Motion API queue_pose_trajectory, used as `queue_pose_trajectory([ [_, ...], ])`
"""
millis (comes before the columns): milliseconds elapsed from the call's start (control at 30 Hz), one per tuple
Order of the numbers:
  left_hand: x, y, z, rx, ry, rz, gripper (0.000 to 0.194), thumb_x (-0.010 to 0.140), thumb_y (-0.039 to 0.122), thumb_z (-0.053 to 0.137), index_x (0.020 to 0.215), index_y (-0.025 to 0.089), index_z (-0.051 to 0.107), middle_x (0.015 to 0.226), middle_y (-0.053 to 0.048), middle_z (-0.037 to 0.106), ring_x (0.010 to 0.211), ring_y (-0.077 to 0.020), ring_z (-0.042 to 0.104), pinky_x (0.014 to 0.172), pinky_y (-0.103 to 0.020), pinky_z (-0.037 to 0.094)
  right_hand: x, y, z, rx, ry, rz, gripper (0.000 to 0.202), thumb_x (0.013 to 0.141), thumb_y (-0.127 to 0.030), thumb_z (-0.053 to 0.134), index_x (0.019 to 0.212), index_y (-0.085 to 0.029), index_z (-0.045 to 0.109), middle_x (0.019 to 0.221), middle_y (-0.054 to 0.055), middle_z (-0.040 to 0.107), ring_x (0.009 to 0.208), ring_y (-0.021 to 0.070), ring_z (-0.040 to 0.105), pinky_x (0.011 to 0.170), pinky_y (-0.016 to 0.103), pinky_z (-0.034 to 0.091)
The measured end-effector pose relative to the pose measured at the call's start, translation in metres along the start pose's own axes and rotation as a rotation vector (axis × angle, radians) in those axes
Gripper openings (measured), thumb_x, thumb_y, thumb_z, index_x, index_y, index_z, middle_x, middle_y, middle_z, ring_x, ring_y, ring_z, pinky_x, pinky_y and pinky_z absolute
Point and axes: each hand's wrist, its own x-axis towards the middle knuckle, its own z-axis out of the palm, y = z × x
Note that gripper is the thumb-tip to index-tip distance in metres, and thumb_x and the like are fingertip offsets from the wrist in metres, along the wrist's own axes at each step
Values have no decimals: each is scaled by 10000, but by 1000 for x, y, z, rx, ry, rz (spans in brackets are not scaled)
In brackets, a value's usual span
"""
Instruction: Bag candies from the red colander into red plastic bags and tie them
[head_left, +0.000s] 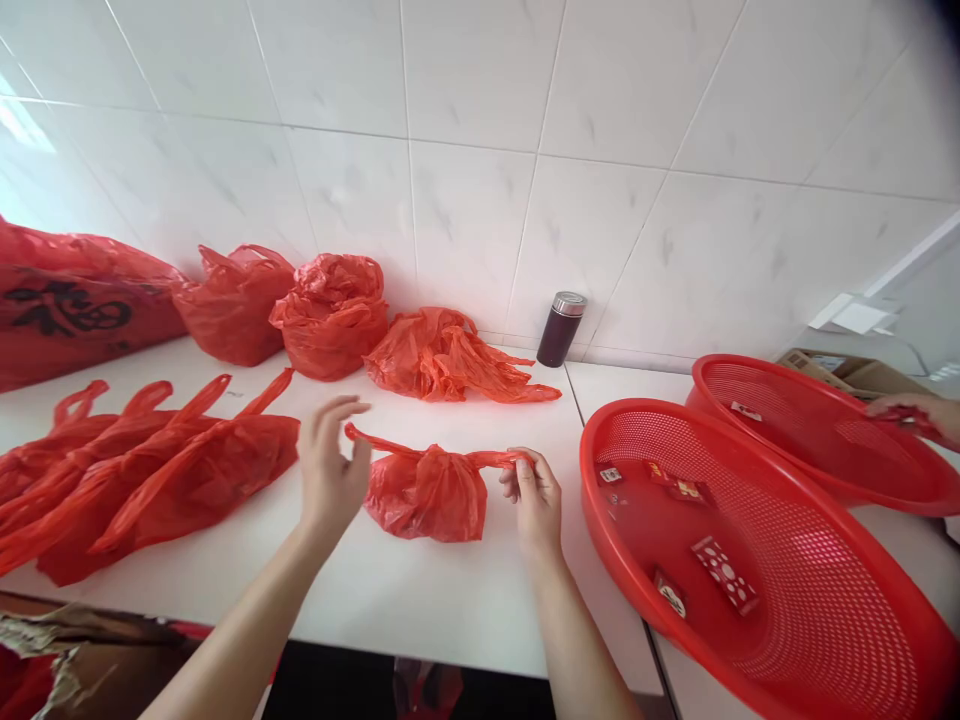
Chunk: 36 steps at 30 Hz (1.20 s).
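Note:
In the middle of the white table sits a filled red plastic bag (431, 495), its neck drawn together and its two handles stretched out sideways. My right hand (534, 495) pinches the end of the right handle between thumb and fingers. Beside the left handle's tip is my left hand (330, 465), fingers apart and curved, apparently touching nothing. To its left lies a row of filled red bags (180, 470) with their handles sticking up. Just behind the middle bag rests a crumpled red plastic bag (442, 350).
Along the tiled wall stand more red bags (330, 315) and a dark thermos (561, 330). On the right are a large red basket (817, 590) with several small packets and a second red basket (720, 375), where another person's hand (919, 412) holds something red. A cardboard box (112, 660) is at lower left.

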Motion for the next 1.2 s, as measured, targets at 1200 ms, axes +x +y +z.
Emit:
queue_pose_trajectory([
  [1200, -14, -51, -422, 86, -149, -1065, 371, 658, 386, 793, 941, 177, 675, 835, -5, 730, 747, -224, 692, 628, -313, 553, -62, 33, 121, -480, -638, 102, 375, 868, -546, 547, 962, -196, 645, 734, 46, 641, 639, 170, 581, 615, 293, 499],
])
